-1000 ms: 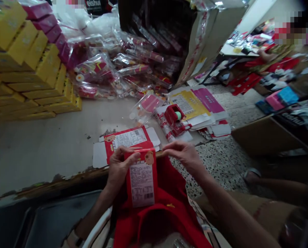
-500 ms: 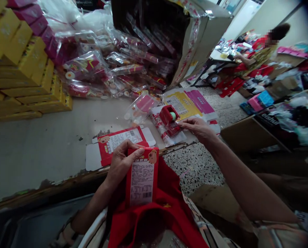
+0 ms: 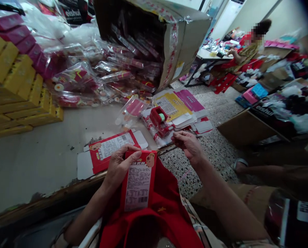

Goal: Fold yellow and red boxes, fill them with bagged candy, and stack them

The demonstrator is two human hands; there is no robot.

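Observation:
My left hand grips a red box by its upper left, thumb across the printed face. The box stands upright against my red apron, its label toward me. My right hand is closed in a pinch just right of a red tape dispenser. Whatever sits between those fingertips is too small to make out. The dispenser, with a pale green roll, rests on a white and red plastic packet. Beside my left hand, a flattened red box lies on the table.
Yellow boxes are stacked at left. Clear-wrapped packets spill from a large carton. Flat yellow and purple boxes lie at the table's right edge. Another person sits at a far table.
My right hand has drawn back from the tape dispenser toward me, still pinched. My left hand keeps its hold on the red box. The view has shifted slightly to the right.

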